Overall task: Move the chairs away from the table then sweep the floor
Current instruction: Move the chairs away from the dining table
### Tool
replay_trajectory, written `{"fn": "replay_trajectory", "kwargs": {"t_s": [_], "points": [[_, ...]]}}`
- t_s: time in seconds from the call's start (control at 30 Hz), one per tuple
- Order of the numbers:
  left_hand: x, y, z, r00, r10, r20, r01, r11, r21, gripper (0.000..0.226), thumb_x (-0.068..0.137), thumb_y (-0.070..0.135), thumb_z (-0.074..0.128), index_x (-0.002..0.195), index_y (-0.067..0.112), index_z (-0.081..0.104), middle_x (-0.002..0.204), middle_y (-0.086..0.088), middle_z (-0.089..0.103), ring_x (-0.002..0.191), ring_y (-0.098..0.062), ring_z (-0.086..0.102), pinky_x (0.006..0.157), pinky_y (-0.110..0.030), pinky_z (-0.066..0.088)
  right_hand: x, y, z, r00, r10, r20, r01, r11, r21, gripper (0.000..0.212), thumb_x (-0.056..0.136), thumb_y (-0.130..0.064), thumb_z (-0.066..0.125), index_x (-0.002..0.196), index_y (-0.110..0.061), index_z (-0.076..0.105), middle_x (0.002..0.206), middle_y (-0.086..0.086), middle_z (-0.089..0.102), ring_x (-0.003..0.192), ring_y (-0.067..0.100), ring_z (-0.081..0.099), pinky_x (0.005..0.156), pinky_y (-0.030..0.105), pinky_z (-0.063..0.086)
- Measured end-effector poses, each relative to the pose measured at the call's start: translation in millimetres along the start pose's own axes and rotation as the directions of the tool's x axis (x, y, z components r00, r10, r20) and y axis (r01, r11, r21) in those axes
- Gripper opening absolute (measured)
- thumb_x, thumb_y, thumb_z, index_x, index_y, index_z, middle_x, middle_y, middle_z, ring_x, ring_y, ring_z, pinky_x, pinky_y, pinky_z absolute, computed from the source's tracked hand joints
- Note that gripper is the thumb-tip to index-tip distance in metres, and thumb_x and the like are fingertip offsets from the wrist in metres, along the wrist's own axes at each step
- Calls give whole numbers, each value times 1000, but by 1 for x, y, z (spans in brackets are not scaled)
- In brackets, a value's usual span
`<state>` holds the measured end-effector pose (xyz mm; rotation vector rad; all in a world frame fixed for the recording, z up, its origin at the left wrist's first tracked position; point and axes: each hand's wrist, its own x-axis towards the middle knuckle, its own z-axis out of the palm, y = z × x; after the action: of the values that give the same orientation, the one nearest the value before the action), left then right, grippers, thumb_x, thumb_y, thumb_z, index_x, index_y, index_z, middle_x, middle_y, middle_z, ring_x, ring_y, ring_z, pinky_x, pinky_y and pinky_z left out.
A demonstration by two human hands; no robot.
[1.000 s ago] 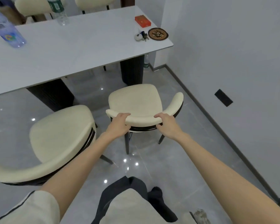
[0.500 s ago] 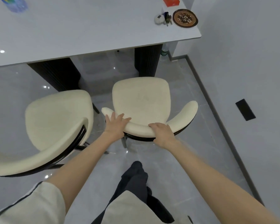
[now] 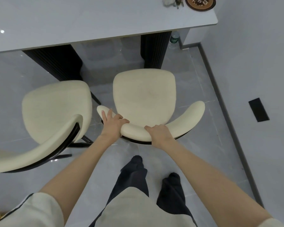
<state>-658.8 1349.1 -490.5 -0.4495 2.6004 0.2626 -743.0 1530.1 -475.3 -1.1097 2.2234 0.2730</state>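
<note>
Chair (image 3: 144, 97), cream seat, curved backrest, dark frame: stands on the grey floor (image 3: 195, 145) just clear of the table (image 3: 88, 22) edge, near the dark table leg (image 3: 154, 49). Left hand (image 3: 112, 124): laid over the backrest's left end, fingers mostly extended, thumb hooked on the inner side. Right hand (image 3: 159, 132): closed over the backrest's middle. Paired grip at the back likely suits pulling it away. Second chair (image 3: 56, 108): left, apart, untouched.

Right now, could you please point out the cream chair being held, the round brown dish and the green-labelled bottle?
cream chair (image 3: 144, 95), head view, seat centre
round brown dish (image 3: 200, 3), head view, patterned middle
green-labelled bottle (image 3: 174, 40), head view, label
</note>
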Motion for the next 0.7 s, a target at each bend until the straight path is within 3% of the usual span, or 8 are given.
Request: {"fn": "replay_trajectory", "kwargs": {"t_s": [0.3,0.5,0.7], "points": [[-32,106,31,996,-79,-31,71,977,-203,53,80,14,69,125,40,56,132,7,49,139,-37,16,107,-68,-11,-48,82,20,997,-54,56,62,986,-156,51,83,-8,60,131,-14,46,120,12,58,112,29,56,85,33,45],[-49,248,66,983,-176,-61,141,918,-371,50,78,24,70,123,42,57,125,8,49,137,-29,22,107,-64,-12,-100,190,48,997,-74,38,82,960,-269,41,82,-7,61,122,-18,59,122,7,60,115,27,56,91,32,45],[-70,385,88,963,-257,-77,189,853,-486,55,77,17,70,126,38,55,120,8,50,128,-25,30,107,-64,-11,-163,283,78,998,-6,67,27,949,-314,34,89,-9,54,122,-18,59,123,7,60,115,25,55,91,32,45]]}}
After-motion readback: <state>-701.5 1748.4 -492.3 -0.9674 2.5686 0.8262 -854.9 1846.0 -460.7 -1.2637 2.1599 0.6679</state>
